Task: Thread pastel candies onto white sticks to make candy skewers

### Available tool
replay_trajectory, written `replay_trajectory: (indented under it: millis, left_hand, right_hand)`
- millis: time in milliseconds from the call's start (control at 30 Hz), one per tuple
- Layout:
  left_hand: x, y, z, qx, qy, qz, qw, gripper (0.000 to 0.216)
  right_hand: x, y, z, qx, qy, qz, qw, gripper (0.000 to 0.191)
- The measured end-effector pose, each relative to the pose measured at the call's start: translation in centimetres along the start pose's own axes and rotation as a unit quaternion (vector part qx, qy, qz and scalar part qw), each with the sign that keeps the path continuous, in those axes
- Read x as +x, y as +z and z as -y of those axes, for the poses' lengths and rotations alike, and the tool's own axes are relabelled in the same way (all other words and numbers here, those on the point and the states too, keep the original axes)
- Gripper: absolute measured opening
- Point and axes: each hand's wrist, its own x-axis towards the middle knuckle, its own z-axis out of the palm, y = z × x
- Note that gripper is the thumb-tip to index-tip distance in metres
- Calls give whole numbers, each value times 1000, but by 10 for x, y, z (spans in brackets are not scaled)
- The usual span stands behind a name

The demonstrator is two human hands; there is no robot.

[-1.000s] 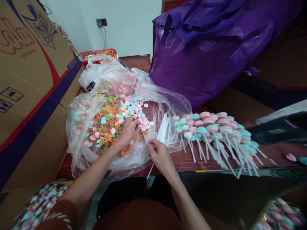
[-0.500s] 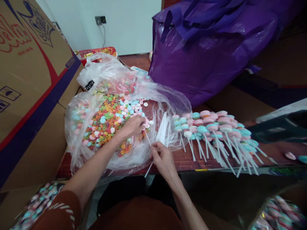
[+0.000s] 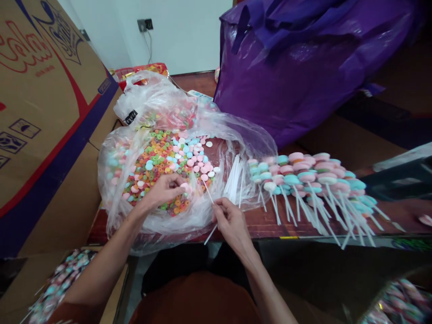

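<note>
Left hand (image 3: 164, 190) pinches a pink candy (image 3: 184, 185) inside the plastic bag (image 3: 118, 211). Right hand (image 3: 231, 221) is clamped on a white stick (image 3: 208, 193); finished candy skewers (image 3: 303, 175) lie at its two o'clock.

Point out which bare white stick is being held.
The stick pinched in the fingers of the right hand, slanting up toward the left hand. The other bare sticks lie loose in a bundle inside the plastic bag.

Candy (image 3: 158, 157) in plastic bag (image 3: 118, 198); sticks (image 3: 236, 177) right of it; skewers (image 3: 303, 180) further right; tote (image 3: 303, 76) behind.
</note>
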Motion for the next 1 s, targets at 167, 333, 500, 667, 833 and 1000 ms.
replay_trajectory:
  millis: [167,333,500,667,833,1000]
  left_hand:
    - [-10,-4,9,-50,9,-27,998,27]
    - [-8,-2,5,-50,11,-30,998,32]
    - [-10,14,-3,-17,38,-37,998,22]
    - [-9,36,-1,184,74,-85,976,7]
    - [-5,46,3,276,95,-117,949,9]
    - [-5,46,14,197,81,-172,962,20]
  right_hand:
    - [0,3,1,-7,-15,13,1000,24]
    - [-1,3,2,-14,-19,18,1000,23]
    - [-3,3,3,-15,-15,28,999,24]
    - [-4,4,4,-14,-16,35,999,23]
    - [-3,3,6,-28,-20,28,999,21]
    - [-11,-2,11,-39,-38,50,997,19]
